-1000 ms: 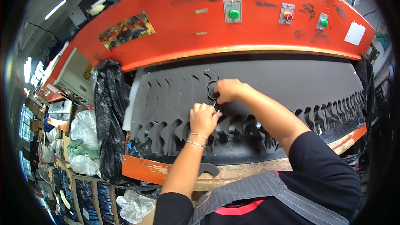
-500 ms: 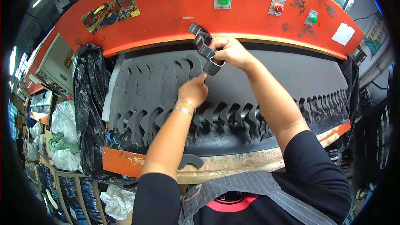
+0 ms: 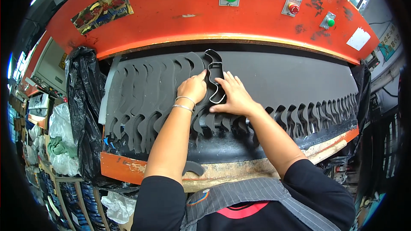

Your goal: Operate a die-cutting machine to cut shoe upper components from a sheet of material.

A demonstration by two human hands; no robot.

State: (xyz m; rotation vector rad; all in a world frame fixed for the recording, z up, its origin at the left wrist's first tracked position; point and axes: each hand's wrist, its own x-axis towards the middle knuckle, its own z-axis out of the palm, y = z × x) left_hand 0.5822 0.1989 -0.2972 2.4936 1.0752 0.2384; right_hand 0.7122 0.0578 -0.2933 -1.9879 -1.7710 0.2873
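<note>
A wavy metal cutting die (image 3: 222, 67) lies on a dark grey foam sheet (image 3: 282, 75), just right of a row of wavy cuts. My right hand (image 3: 235, 95) rests against its right side with fingers spread, one fingertip touching the die and the thumb by its lower end. On the left, my left hand (image 3: 192, 90) is on the cut part of the sheet, its index fingertip by the die's left edge. Its other fingers are curled in, and their undersides are hidden.
An orange press beam (image 3: 171, 25) with green and red buttons spans the far side. Wavy foam offcuts (image 3: 295, 119) fringe the near edge, above a worn wooden ledge (image 3: 239, 170). Black plastic (image 3: 85, 102) hangs at the left; a curved foam scrap (image 3: 193, 168) lies on the ledge.
My right hand has brought the die down from in front of the beam onto the foam sheet and its fingers have spread. My left hand has shifted slightly left and away from me.
</note>
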